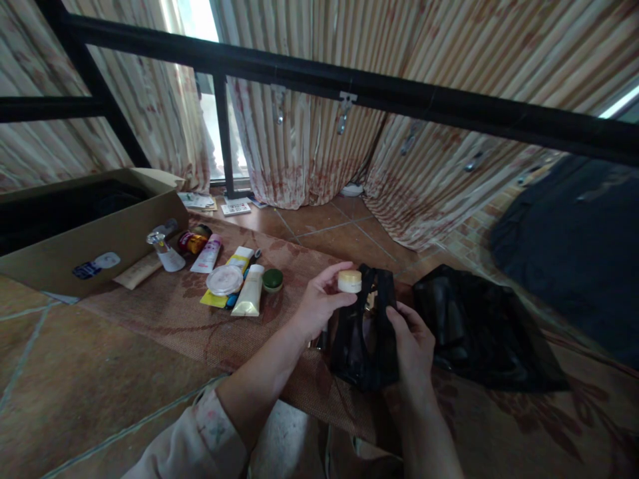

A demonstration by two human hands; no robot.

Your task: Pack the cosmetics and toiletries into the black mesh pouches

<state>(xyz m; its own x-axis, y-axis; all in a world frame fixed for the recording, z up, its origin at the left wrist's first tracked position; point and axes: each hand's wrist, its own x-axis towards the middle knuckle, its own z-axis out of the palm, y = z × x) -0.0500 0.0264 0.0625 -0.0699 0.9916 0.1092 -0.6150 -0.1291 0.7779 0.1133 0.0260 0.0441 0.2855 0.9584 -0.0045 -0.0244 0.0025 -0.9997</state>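
My left hand [323, 298] pinches a small white jar with a yellowish lid [350, 281], above the left edge of a black pouch [367, 352]. The pouch stands unzipped along its top, and something gold-coloured shows inside. My right hand [412, 332] grips the pouch's right side. Left of my hands lie a cream-coloured tube [249, 291], a green-lidded jar [272, 280], a round clear container [224, 280] and a yellow-and-white packet [213, 301]. A dark slim item beside the pouch is partly hidden by my left wrist.
A cardboard box [100, 249] stands at the left, with a pump bottle [170, 255], a pink-white tube [206, 254] and a beige tube [138, 269] near it. A black bag [479, 332] lies at the right. A dark metal rail [319, 76] crosses before the curtains [299, 146].
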